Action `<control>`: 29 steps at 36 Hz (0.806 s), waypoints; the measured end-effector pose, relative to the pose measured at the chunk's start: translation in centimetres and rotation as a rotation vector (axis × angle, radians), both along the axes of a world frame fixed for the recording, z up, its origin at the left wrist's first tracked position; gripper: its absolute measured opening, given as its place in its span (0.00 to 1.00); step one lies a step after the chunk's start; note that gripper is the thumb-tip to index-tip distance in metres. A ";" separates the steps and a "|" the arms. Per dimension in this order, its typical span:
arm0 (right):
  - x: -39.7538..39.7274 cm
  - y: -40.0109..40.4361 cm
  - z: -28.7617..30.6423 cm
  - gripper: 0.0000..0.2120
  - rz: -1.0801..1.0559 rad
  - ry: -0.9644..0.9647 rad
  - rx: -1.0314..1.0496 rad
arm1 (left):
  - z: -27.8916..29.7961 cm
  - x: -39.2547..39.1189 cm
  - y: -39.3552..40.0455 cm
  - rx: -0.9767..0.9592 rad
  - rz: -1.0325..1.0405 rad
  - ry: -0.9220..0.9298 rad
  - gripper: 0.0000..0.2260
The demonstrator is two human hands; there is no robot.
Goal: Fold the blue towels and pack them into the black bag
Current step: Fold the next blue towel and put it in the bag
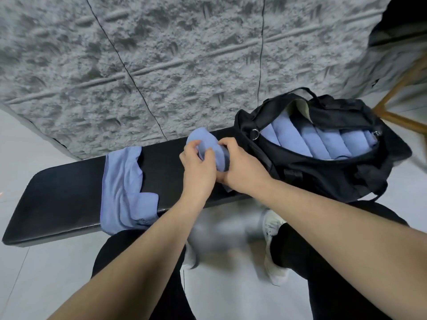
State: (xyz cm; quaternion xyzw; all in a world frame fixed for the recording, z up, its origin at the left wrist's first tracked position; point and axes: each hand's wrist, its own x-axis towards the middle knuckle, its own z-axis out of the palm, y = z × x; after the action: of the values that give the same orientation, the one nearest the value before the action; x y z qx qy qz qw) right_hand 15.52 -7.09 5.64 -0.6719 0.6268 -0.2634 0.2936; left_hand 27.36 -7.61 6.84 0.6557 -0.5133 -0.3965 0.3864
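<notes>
Blue towel (209,146) rolled tight, pale periwinkle, gripped by both hands.

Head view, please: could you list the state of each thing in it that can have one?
Black bag: open, on the bench's right end.
Packed towels: rolled, side by side inside the bag.
Held towel: rolled, above the bench beside the bag.
Loose towel: unfolded, draped across the bench.
Left hand: grips the held towel.
Right hand: grips the held towel.
Bench: bears the bag and loose towel.
</notes>
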 end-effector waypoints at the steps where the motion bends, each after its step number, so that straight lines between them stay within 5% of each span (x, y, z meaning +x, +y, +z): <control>1: 0.0 0.3 0.2 0.34 0.011 0.002 -0.013 | 0.4 -0.5 0.0 0.042 0.042 0.072 0.19; 12: -2.6 2.7 4.4 0.23 0.074 -0.026 -0.091 | 3.5 -4.0 -0.9 0.246 0.177 0.524 0.26; 19: -6.9 2.4 5.9 0.03 -0.181 -0.466 -0.066 | 5.1 -7.5 0.0 0.262 0.066 0.686 0.29; 26: -10.5 3.0 7.8 0.20 -0.439 -0.826 0.201 | 6.3 -12.8 1.2 0.462 0.012 0.804 0.21; 29: -12.0 3.7 8.7 0.14 -0.434 -0.990 0.409 | 6.4 -15.0 1.4 0.405 0.033 0.736 0.28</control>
State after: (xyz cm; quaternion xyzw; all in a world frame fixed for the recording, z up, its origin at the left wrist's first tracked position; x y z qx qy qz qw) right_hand 3.50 -3.42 14.32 -0.2543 0.5764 -0.4742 0.6150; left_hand 12.37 -6.19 13.21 0.5414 -0.2421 -0.6908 0.4137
